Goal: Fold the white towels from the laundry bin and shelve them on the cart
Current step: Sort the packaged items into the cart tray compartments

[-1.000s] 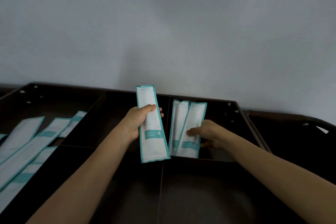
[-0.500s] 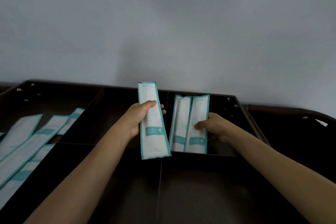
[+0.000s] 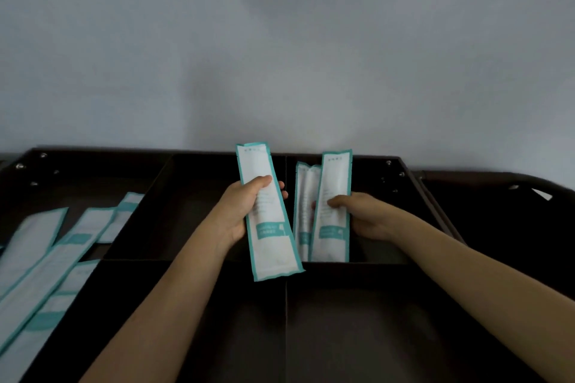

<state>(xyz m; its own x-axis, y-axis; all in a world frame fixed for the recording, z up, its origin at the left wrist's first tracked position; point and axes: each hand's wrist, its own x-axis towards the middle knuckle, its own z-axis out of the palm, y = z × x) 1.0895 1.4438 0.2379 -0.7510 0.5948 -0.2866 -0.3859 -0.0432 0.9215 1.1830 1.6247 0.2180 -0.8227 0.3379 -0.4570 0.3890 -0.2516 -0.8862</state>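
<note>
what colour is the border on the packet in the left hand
Teal, edging a white packet; seen in the head view.

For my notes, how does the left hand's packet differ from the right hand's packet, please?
The left hand's packet is held above the dividers, top leaning left; the right hand's packet dips into the back-right compartment, leaning right. Both are white, teal-edged.

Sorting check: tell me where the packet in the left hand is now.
Head view, centre: the left hand grips the packet nearly upright over the tray's middle divider, just left of the two packets standing in the back-right compartment.
</note>
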